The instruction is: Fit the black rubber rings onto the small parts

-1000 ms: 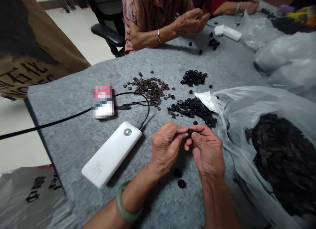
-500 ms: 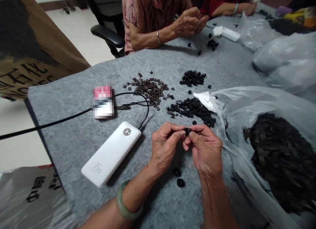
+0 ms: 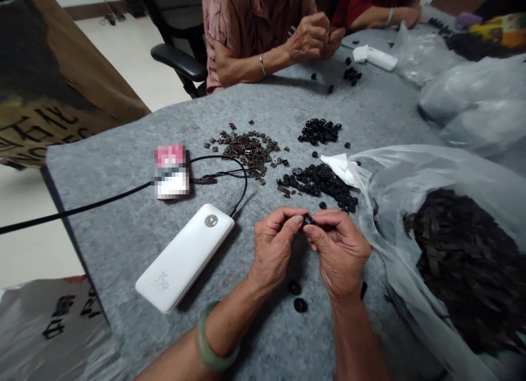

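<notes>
Between the fingertips of both hands is a small round black part [image 3: 308, 220], mostly covered by the fingers. My left hand [image 3: 274, 244] pinches it from one side with thumb and forefinger. On the other side my right hand [image 3: 340, 247] grips it the same way. Two black round parts [image 3: 300, 304] lie on the grey felt below the hands. Just beyond the fingers spreads a pile of black discs [image 3: 320, 183]. Farther back are a heap of black rings [image 3: 320, 131] and a scatter of small brown metal clips [image 3: 250, 150].
A white power bank [image 3: 184, 258] with a cable lies left of my hands, near a blurred-out box [image 3: 171, 172]. At right, a clear plastic bag [image 3: 394, 217] holds dark strips [image 3: 464, 260]. Across the grey table [image 3: 123, 151], another person's hands [image 3: 314, 39] are at work.
My right thumb and fingers have shifted slightly around the small black part, which has turned and moved a little left. Both hands stay together in nearly the same place.
</notes>
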The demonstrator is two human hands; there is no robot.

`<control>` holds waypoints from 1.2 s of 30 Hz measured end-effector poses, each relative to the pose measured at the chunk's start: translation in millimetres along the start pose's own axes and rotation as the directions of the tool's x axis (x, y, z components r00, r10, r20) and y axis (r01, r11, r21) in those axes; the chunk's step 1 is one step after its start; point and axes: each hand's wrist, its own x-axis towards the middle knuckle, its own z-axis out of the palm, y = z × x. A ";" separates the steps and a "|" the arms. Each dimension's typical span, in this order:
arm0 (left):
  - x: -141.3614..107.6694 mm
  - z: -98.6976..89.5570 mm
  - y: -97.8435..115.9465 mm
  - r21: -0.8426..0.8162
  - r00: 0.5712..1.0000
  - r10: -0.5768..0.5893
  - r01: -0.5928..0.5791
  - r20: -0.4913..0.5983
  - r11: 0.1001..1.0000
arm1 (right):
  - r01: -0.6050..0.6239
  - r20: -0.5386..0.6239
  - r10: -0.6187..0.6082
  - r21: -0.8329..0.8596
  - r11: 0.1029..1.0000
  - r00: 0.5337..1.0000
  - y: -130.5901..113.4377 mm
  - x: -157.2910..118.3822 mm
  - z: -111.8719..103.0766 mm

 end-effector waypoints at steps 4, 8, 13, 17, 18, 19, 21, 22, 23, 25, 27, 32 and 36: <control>2.3 -1.2 0.9 -0.075 0.998 -0.063 0.064 0.015 0.995 | 0.199 0.060 -0.190 -0.234 0.952 0.980 -7.1 1.1 -3.5; 6.0 -3.8 5.9 -0.117 0.988 -0.146 0.151 0.052 0.982 | 0.218 0.098 -0.197 -0.325 0.920 0.976 -8.6 1.4 -3.7; 11.3 -5.6 13.2 -0.137 0.974 -0.197 0.211 0.108 0.968 | 0.245 0.134 -0.210 -0.363 0.899 0.969 -9.9 3.3 -4.0; 14.8 -5.3 15.8 -0.211 0.963 -0.245 0.263 0.110 0.941 | 0.354 0.189 -0.301 -0.415 0.838 0.935 -12.6 3.7 -5.3; 15.2 -5.3 16.4 -0.226 0.957 -0.268 0.288 0.114 0.931 | 0.381 0.201 -0.324 -0.433 0.817 0.924 -12.7 3.4 -5.4; 15.2 -5.2 17.2 -0.239 0.948 -0.294 0.315 0.118 0.919 | 0.411 0.212 -0.352 -0.452 0.792 0.912 -12.6 3.1 -5.4; 14.7 -4.7 19.0 -0.263 0.931 -0.343 0.364 0.125 0.893 | 0.477 0.233 -0.418 -0.488 0.731 0.878 -11.9 2.7 -5.5; 14.3 -4.4 19.8 -0.274 0.924 -0.361 0.383 0.128 0.882 | 0.507 0.240 -0.450 -0.506 0.698 0.860 -11.6 2.6 -5.6; 13.9 -4.1 20.4 -0.285 0.917 -0.376 0.398 0.131 0.872 | 0.531 0.248 -0.477 -0.523 0.667 0.843 -11.4 2.6 -5.7; 13.6 -4.0 21.0 -0.296 0.904 -0.402 0.427 0.143 0.855 | 0.558 0.269 -0.502 -0.558 0.614 0.822 -11.4 2.7 -5.9; 13.8 -5.0 20.8 -0.282 0.887 -0.432 0.461 0.162 0.841 | 0.565 0.278 -0.511 -0.589 0.577 0.813 -11.8 2.8 -5.7; 14.5 -11.6 21.7 -0.159 0.828 -0.479 0.536 0.291 0.829 | 0.557 0.266 -0.520 -0.623 0.550 0.811 -11.0 2.5 -3.6; 14.5 -15.1 23.4 -0.089 0.791 -0.515 0.570 0.331 0.817 | 0.543 0.254 -0.519 -0.643 0.540 0.816 -9.6 2.9 -3.0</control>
